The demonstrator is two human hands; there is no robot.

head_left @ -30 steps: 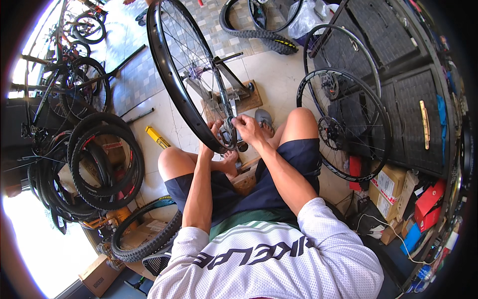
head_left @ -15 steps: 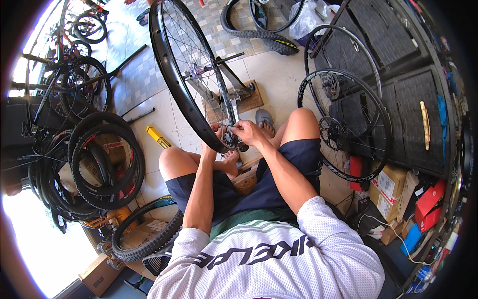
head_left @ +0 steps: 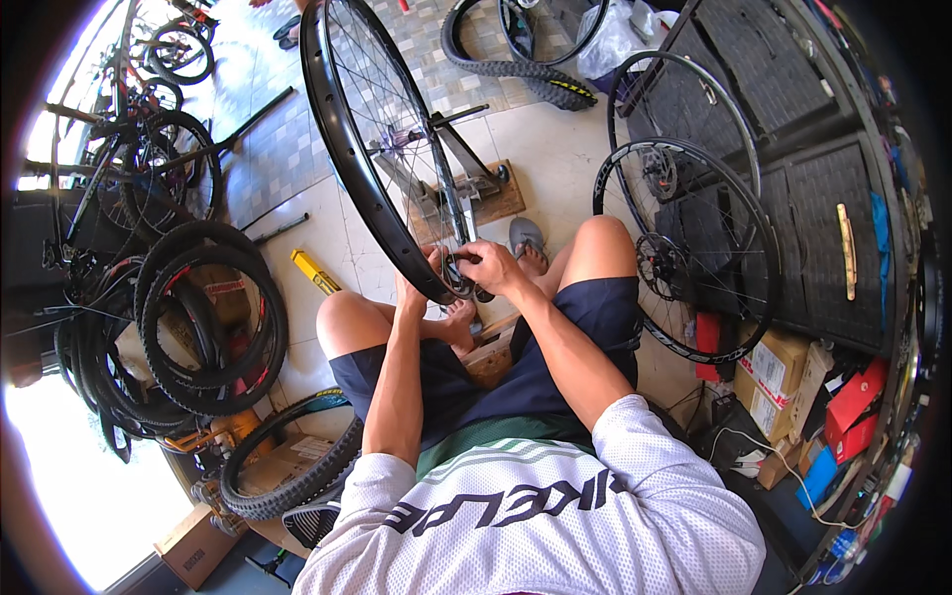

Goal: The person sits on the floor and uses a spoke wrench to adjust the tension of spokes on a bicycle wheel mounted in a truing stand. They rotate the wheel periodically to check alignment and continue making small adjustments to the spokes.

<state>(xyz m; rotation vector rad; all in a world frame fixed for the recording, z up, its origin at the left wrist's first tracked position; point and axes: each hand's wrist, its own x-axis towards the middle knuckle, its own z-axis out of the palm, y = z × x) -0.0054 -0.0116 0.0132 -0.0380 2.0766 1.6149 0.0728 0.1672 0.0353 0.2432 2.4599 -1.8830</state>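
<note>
Note the bicycle wheel (head_left: 349,164) stretching lengthwise far and slightly left from between the left hand (head_left: 411,288), with a grip too hidden to tell, and the equally close right hand (head_left: 492,268), pinching a small dark piece (head_left: 461,258), hard to identify.

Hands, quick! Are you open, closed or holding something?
Left hand: curled at the wheel, partly hidden; grip cannot be told.
Right hand: closed in a pinch at the wheel; anything held is too small to tell.

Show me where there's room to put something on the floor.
Pale tiles are bare between the board and the right wheels, and between the yellow bar and the big wheel. It's crowded at the left tires and right boxes.
</note>
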